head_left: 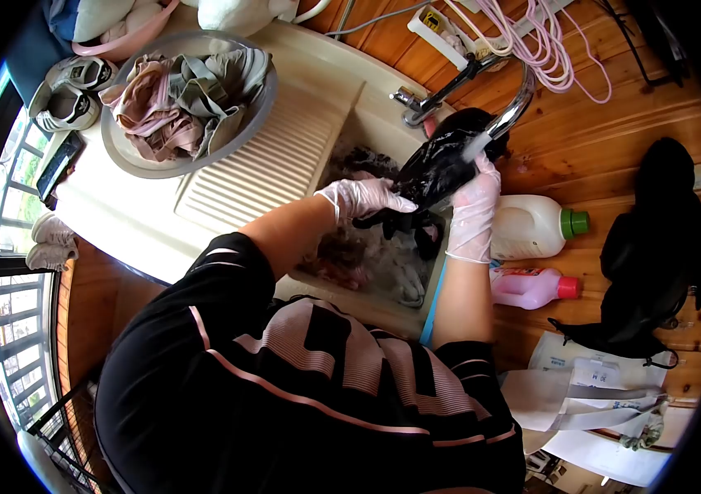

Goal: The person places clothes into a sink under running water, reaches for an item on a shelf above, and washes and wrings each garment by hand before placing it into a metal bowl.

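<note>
Both hands wear thin, translucent gloves. Between them a wet black garment (441,169) is held up under the running faucet (511,115). My left hand (367,200) grips its lower left part, thumb and fingers pressed on the cloth. On the right side, my right hand (475,202) holds the garment's edge close to the water stream. Below them is the sink basin (426,311), with soapy water and soaking clothes (350,267), some reddish and some light.
A ribbed washboard (264,169) adjoins the basin. Left of it stand a tub (264,128) of damp clothes, sneakers (66,107) and a phone (60,165). A white bottle (527,226) and a pink bottle (527,286) lie at the right. Pink cords (544,49) hang above.
</note>
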Demonstrator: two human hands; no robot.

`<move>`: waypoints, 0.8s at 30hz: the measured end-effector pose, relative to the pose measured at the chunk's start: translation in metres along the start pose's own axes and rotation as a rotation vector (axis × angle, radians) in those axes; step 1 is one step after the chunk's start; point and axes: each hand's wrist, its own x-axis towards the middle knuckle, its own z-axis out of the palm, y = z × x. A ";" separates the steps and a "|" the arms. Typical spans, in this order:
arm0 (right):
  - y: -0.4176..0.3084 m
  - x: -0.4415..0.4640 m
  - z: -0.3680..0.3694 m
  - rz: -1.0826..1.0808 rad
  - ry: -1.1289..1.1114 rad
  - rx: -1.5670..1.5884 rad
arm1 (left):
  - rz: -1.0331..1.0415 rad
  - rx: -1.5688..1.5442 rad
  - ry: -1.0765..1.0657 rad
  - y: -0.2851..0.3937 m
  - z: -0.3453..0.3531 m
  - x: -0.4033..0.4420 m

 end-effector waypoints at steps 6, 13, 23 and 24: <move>0.021 -0.002 -0.013 -0.201 0.252 -0.070 | -0.031 -0.656 -0.248 -0.049 0.007 0.003; 0.056 -0.043 -0.035 -0.266 0.002 -0.518 | 0.103 -0.990 -0.266 -0.011 0.024 0.001; 0.024 -0.070 -0.037 -0.104 -0.247 -0.748 | 0.032 -0.827 -0.114 0.011 0.022 -0.003; 0.028 -0.062 -0.049 -0.156 -0.196 -0.454 | 0.001 -0.852 -0.037 0.010 0.028 -0.001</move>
